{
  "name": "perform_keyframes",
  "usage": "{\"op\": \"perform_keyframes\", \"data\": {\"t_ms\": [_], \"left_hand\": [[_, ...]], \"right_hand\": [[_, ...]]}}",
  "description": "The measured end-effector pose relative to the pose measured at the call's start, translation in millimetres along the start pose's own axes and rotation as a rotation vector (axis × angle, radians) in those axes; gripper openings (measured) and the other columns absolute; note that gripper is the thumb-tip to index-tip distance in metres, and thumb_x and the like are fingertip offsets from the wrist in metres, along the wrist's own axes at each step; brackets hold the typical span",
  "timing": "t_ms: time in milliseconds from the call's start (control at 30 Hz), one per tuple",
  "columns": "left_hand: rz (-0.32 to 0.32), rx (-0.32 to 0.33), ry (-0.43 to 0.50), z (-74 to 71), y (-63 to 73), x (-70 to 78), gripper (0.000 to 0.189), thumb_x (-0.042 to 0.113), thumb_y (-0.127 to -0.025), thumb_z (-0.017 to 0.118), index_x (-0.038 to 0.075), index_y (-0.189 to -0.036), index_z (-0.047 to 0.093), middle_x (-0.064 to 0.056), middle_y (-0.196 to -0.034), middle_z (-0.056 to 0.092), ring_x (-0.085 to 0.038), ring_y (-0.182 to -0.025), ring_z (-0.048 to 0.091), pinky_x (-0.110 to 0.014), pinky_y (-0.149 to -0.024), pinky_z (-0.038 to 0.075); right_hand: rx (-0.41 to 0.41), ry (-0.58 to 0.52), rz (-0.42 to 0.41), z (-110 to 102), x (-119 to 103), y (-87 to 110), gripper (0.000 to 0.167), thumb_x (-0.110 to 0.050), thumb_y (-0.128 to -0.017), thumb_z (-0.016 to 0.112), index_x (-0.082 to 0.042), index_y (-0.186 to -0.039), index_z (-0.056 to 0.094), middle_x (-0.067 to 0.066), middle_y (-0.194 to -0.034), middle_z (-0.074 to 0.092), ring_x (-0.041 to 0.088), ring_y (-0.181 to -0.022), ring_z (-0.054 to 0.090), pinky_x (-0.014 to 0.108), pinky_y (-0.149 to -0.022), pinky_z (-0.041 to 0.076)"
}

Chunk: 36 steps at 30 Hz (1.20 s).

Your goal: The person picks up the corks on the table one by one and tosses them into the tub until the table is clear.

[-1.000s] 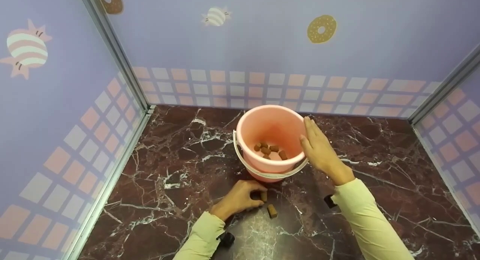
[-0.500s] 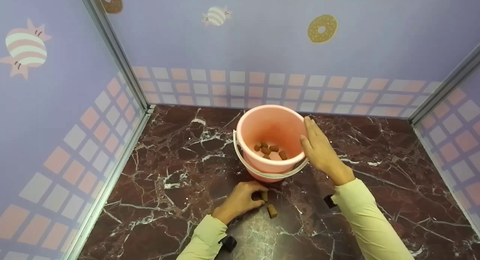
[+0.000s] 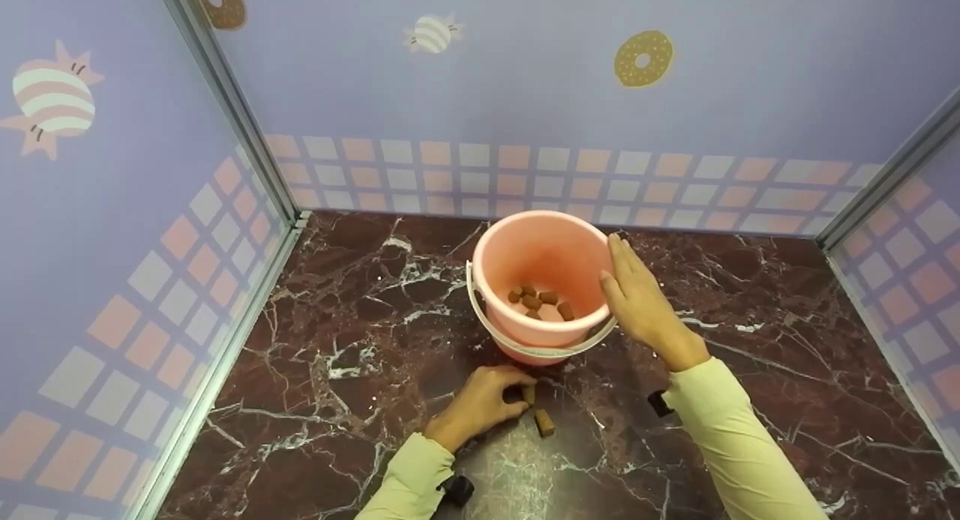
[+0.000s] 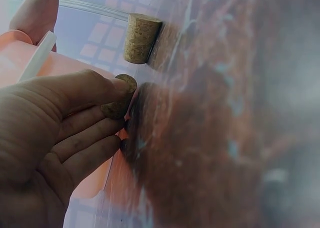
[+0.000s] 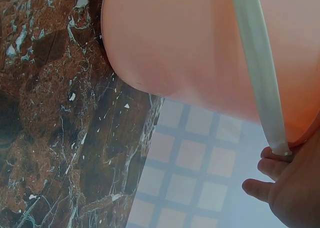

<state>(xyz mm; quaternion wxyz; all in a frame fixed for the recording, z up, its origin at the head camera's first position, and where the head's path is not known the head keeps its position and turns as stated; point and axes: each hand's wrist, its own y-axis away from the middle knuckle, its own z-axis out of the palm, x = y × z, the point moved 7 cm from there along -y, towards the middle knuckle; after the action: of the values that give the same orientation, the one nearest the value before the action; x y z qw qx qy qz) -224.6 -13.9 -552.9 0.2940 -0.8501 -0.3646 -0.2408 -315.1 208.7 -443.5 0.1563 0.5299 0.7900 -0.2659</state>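
A pink bucket (image 3: 536, 332) stands upright on the marbled surface, with several brown corks (image 3: 548, 298) on its bottom. Its white handle (image 3: 517, 347) hangs down across the near side. In front of the bucket, my left hand (image 3: 480, 404) pinches a cork (image 4: 120, 108) between thumb and fingers, low over the surface. Another cork (image 3: 544, 422) rests just right of those fingertips; the left wrist view shows it standing on its end. My right hand (image 3: 637, 295) lies with straight fingers against the bucket's right side at the rim.
Dark red marbled tabletop (image 3: 360, 430) surrounds the bucket. A purple wall (image 3: 525, 92) with pink and white squares rises close behind it. Side panels (image 3: 150, 280) with metal-edged corners close in the left and right. A black device (image 3: 456, 490) is strapped at the left wrist.
My left hand has shifted very slightly right and nearer, its sleeve moving right with it. My right hand, the bucket and the loose cork stay where they were.
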Motion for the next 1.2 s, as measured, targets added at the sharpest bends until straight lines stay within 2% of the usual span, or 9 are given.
{"op": "perform_keyframes", "data": {"t_ms": [300,500,667,967,1200], "left_hand": [[0.005,0.015,0.022,-2.2,1.7,-0.1,0.031,0.001,-0.083,0.086,0.000,-0.113,0.080,-0.009,-0.109,0.079,-0.022,-0.105,0.075,-0.029,-0.099,0.058],[0.016,0.046,0.051,-7.2,4.0,2.0,0.032,-0.001,-0.082,0.086,-0.002,-0.114,0.079,-0.011,-0.109,0.079,-0.023,-0.105,0.075,-0.030,-0.099,0.058],[0.027,0.073,0.037,-12.7,5.4,4.9,0.033,-0.001,-0.082,0.087,-0.002,-0.114,0.079,-0.011,-0.110,0.079,-0.024,-0.105,0.075,-0.031,-0.099,0.058],[0.109,0.125,0.017,-23.4,5.5,14.6,0.035,-0.005,-0.078,0.088,-0.004,-0.112,0.078,-0.014,-0.108,0.078,-0.027,-0.102,0.075,-0.033,-0.096,0.060],[0.103,0.135,0.051,-30.0,7.3,20.2,0.035,-0.004,-0.080,0.088,-0.004,-0.114,0.078,-0.013,-0.110,0.078,-0.027,-0.103,0.075,-0.032,-0.098,0.059]], "right_hand": [[-0.005,0.004,-0.001,0,-1,-0.7,0.065,-0.024,-0.114,0.037,0.011,-0.164,0.015,0.026,-0.172,0.016,0.045,-0.160,0.012,0.054,-0.131,0.008],[-0.004,0.008,0.000,1,0,-1.5,0.065,-0.023,-0.113,0.038,0.012,-0.164,0.015,0.027,-0.172,0.017,0.045,-0.159,0.012,0.053,-0.131,0.008],[-0.005,0.009,-0.001,1,0,-1.3,0.065,-0.023,-0.114,0.038,0.011,-0.164,0.015,0.027,-0.172,0.017,0.046,-0.159,0.012,0.054,-0.131,0.008],[-0.006,0.004,-0.002,0,-1,-0.8,0.065,-0.024,-0.114,0.037,0.011,-0.164,0.015,0.028,-0.172,0.017,0.046,-0.159,0.012,0.054,-0.131,0.008],[-0.007,0.005,0.003,0,0,-0.5,0.065,-0.024,-0.114,0.037,0.010,-0.164,0.015,0.026,-0.173,0.016,0.044,-0.160,0.012,0.054,-0.131,0.008]]}}
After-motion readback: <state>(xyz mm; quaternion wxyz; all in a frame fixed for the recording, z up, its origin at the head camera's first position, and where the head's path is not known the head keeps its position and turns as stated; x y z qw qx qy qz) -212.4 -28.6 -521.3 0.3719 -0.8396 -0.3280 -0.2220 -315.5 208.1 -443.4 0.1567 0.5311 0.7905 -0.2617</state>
